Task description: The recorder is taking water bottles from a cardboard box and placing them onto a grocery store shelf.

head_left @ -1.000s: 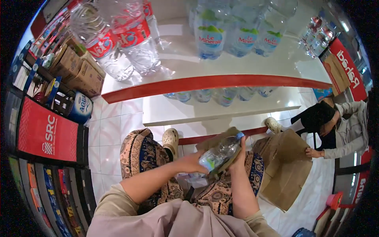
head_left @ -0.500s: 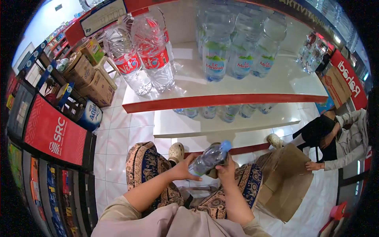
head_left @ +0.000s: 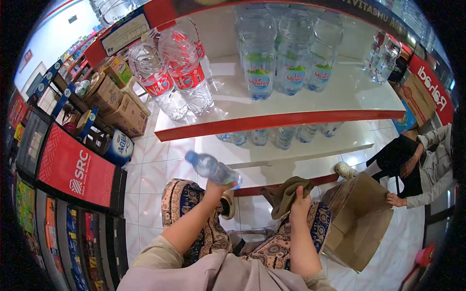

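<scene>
My left hand (head_left: 216, 190) grips a small clear water bottle (head_left: 209, 166) with a blue cap near its base. The bottle tilts to the upper left, just in front of the shelf unit. In my right hand (head_left: 299, 207) is an olive-brown cloth (head_left: 280, 198), pinched under the thumb and hanging over my right knee. Ahead, large clear bottles with blue and green labels (head_left: 292, 72) stand upright on the upper white shelf (head_left: 233, 109). Large bottles with red labels (head_left: 187, 80) stand at its left end.
More bottles (head_left: 285, 137) stand on the lower shelf (head_left: 252, 157). An open cardboard box (head_left: 357, 228) sits by my right knee, with another person's hand (head_left: 397, 199) on its rim. A snack rack with a red panel (head_left: 77, 167) and stacked cartons (head_left: 127, 114) line the left.
My hands have moved apart. The left has carried the bottle leftward, its cap now pointing upper left, while the right keeps the cloth, which now shows plainly.
</scene>
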Demonstrator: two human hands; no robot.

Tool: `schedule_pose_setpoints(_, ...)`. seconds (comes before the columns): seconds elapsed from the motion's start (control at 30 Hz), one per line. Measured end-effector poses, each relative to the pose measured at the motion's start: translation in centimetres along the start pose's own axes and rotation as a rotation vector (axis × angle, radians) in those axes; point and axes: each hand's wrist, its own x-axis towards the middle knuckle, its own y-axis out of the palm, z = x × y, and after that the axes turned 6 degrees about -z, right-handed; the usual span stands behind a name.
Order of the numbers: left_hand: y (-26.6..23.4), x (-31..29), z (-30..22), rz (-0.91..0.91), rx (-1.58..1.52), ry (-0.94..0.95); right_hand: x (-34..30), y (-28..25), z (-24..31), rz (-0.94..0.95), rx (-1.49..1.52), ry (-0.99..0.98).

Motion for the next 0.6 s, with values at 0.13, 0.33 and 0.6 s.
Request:
schedule_pose_setpoints(0.13,-1.0,2.2,-0.3,-0.141,-0.124,-0.055,0.3,-0.1,-0.6,-0.079,-0.017,0.016)
schedule_pose_setpoints(0.33,-4.3,7.2,-1.1,-0.201,-0.232,-0.067,0.2,0.2,-0.6,-0.125,-0.022,0.026)
schedule_pose_setpoints(0.6,-4.8,13.1,0.5,-0.413,0.158,0.246,0.0,0.4,-0.4,-0.108,-0.069,0.039)
